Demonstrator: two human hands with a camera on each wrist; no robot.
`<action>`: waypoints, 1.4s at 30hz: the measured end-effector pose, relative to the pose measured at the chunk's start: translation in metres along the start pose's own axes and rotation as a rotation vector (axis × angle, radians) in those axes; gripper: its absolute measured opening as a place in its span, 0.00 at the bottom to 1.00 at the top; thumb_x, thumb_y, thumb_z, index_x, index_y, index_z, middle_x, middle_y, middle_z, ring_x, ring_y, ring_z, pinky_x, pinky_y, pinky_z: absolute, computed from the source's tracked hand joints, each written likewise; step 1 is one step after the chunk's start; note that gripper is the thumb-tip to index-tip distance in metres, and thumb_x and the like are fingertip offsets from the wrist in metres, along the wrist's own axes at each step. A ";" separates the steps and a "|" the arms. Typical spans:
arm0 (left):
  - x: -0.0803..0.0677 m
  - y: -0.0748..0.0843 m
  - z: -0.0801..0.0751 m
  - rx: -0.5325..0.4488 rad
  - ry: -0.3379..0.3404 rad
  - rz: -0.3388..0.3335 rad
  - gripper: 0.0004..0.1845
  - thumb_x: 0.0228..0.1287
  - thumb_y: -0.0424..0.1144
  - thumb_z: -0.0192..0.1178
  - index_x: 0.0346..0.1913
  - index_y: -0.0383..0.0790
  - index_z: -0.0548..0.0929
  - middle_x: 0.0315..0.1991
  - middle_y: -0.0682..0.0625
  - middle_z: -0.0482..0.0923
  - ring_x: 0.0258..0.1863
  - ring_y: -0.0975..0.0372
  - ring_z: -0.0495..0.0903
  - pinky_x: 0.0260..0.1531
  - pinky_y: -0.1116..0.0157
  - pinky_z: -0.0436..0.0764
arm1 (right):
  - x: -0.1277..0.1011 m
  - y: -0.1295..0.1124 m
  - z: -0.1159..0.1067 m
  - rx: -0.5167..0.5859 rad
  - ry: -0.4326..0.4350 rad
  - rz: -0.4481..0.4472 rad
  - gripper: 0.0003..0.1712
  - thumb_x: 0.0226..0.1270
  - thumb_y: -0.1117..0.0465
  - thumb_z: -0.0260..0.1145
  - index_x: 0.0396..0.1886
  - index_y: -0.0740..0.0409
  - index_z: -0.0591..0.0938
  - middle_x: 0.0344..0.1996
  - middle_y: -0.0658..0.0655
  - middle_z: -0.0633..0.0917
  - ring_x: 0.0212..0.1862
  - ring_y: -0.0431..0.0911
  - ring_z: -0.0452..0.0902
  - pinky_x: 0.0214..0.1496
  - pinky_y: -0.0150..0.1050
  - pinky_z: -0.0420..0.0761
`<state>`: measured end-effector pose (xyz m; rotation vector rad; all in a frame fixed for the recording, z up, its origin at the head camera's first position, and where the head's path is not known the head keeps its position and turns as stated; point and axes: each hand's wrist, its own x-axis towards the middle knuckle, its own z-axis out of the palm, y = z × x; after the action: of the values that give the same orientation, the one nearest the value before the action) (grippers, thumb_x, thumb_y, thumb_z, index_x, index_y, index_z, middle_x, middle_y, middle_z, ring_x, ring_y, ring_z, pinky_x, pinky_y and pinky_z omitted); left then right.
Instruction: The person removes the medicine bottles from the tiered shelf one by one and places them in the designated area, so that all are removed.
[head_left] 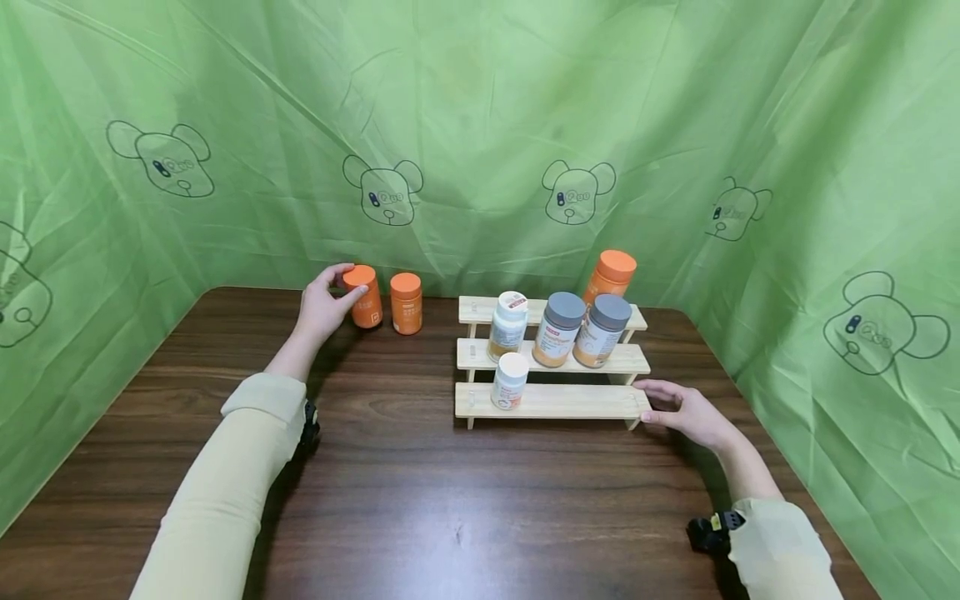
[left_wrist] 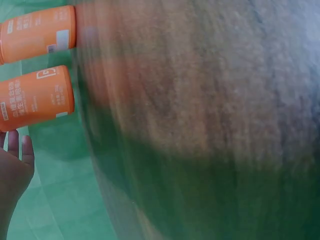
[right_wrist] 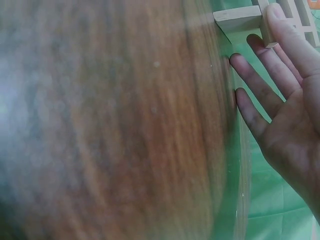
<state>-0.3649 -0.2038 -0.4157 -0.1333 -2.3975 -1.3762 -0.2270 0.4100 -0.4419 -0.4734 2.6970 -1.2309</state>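
Observation:
My left hand [head_left: 322, 302] grips an orange bottle [head_left: 366, 304] near its lid, thumb in front and fingers behind. That bottle looks upright; whether its base touches the table I cannot tell. Just right of it stands a second orange bottle [head_left: 407, 307]. My right hand [head_left: 693, 414] holds the right end of the lowest step of a three-step wooden rack [head_left: 577, 402], thumb at the front edge. In the right wrist view, the other fingers [right_wrist: 257, 77] of this hand spread beside the rack's leg [right_wrist: 237, 19].
On the rack stand a small white bottle [head_left: 509, 383] in front, a white-capped bottle [head_left: 507, 329] and two grey-capped bottles [head_left: 557, 333] on the middle step. An orange bottle [head_left: 609, 275] is at the back. Green cloth [head_left: 480, 125] hangs around the dark wooden table [head_left: 420, 483].

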 end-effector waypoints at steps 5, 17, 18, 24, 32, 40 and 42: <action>-0.002 -0.004 0.001 0.034 -0.016 -0.019 0.28 0.60 0.49 0.64 0.61 0.42 0.73 0.45 0.43 0.73 0.45 0.53 0.70 0.45 0.58 0.69 | 0.001 0.000 0.001 0.000 0.006 0.014 0.30 0.59 0.57 0.70 0.61 0.56 0.74 0.56 0.62 0.79 0.53 0.25 0.71 0.51 0.21 0.71; 0.000 -0.004 0.001 0.024 -0.056 -0.058 0.30 0.61 0.51 0.62 0.64 0.44 0.71 0.49 0.43 0.73 0.47 0.54 0.70 0.47 0.56 0.70 | 0.000 -0.002 -0.002 -0.007 0.005 0.019 0.30 0.59 0.56 0.70 0.61 0.56 0.74 0.57 0.62 0.78 0.53 0.24 0.70 0.51 0.22 0.71; 0.000 -0.003 0.000 0.023 -0.061 -0.060 0.30 0.61 0.51 0.62 0.64 0.44 0.71 0.49 0.42 0.73 0.47 0.53 0.70 0.48 0.56 0.71 | 0.000 -0.002 -0.002 -0.011 0.004 0.019 0.30 0.59 0.56 0.70 0.61 0.56 0.74 0.57 0.62 0.78 0.53 0.24 0.70 0.52 0.22 0.71; 0.000 0.003 -0.003 0.047 -0.093 -0.052 0.34 0.60 0.54 0.63 0.66 0.43 0.68 0.60 0.42 0.71 0.58 0.51 0.69 0.58 0.49 0.68 | -0.001 -0.002 -0.001 -0.006 0.005 0.021 0.30 0.59 0.56 0.70 0.61 0.56 0.74 0.57 0.62 0.79 0.53 0.24 0.70 0.51 0.21 0.70; -0.001 0.033 -0.008 0.102 -0.101 -0.042 0.37 0.60 0.54 0.62 0.69 0.45 0.64 0.68 0.42 0.63 0.67 0.46 0.56 0.64 0.43 0.57 | -0.002 -0.003 0.000 0.007 0.002 0.019 0.30 0.59 0.57 0.70 0.62 0.56 0.74 0.57 0.62 0.78 0.53 0.24 0.70 0.51 0.21 0.70; -0.003 0.064 -0.006 0.103 -0.142 -0.058 0.41 0.58 0.61 0.60 0.70 0.48 0.62 0.70 0.46 0.60 0.69 0.47 0.53 0.64 0.43 0.57 | -0.001 -0.005 0.000 0.004 -0.004 0.018 0.31 0.59 0.57 0.70 0.62 0.57 0.74 0.57 0.62 0.78 0.53 0.24 0.70 0.51 0.21 0.70; -0.004 0.072 -0.005 0.090 -0.159 -0.066 0.41 0.57 0.62 0.60 0.71 0.49 0.62 0.70 0.46 0.59 0.69 0.48 0.53 0.64 0.43 0.57 | -0.001 -0.004 0.000 0.005 -0.006 0.017 0.30 0.59 0.57 0.70 0.61 0.57 0.74 0.57 0.63 0.78 0.53 0.24 0.70 0.51 0.21 0.70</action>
<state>-0.3407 -0.1703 -0.3558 -0.1459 -2.6120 -1.3290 -0.2253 0.4076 -0.4384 -0.4516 2.6872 -1.2294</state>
